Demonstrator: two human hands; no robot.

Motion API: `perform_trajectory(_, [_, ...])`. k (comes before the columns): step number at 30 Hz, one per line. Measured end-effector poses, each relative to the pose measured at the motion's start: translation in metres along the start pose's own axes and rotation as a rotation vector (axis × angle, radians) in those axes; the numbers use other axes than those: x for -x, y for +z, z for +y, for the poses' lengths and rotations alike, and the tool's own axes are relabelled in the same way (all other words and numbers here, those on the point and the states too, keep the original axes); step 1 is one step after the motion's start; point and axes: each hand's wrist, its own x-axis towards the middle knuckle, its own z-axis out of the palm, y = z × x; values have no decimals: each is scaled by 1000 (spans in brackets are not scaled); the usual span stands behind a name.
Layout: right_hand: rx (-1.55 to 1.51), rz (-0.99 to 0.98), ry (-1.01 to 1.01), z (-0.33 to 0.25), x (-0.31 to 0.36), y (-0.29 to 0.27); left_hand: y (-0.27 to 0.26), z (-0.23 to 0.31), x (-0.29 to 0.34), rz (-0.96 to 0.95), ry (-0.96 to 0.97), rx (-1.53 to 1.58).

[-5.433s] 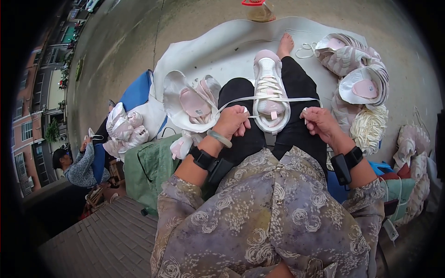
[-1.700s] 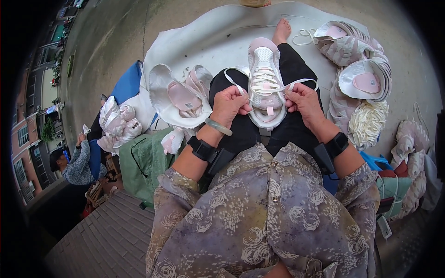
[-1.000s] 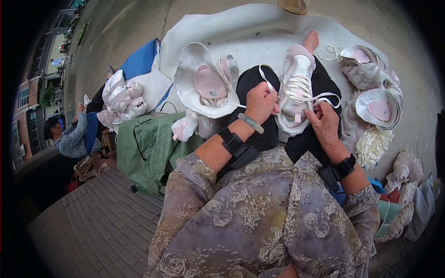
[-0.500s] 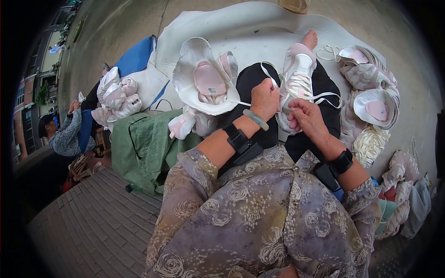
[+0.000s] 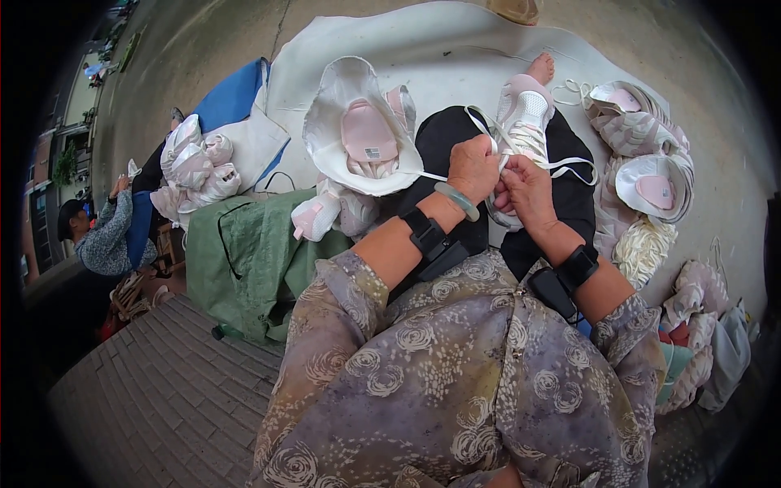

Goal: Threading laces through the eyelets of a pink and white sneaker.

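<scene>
shoe point(image 5: 533, 120) rests on the legs point(image 5: 435, 137), pointing far. the left hand point(image 5: 473, 172) pinches its white lace point(image 5: 572, 160); just beside it, the right hand point(image 5: 527, 193) grips the lace too.

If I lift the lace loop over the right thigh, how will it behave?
Probably limp: the lace loop curves freely over the black trousers. Likely light, being thin. It may tug at the shoe, since it appears to lead back there.
</scene>
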Motion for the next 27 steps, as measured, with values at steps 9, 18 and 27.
perform_trajectory(9, [274,-36,-122,8,16,-33,-4,10,0,-79,-632,782])
perform_trajectory(18, [263,73,-33,34,67,-139,-17,16,7,-76,-656,763])
perform_trajectory(27, [692,259,-726,-3,32,-92,3,37,24,-198,97,203])
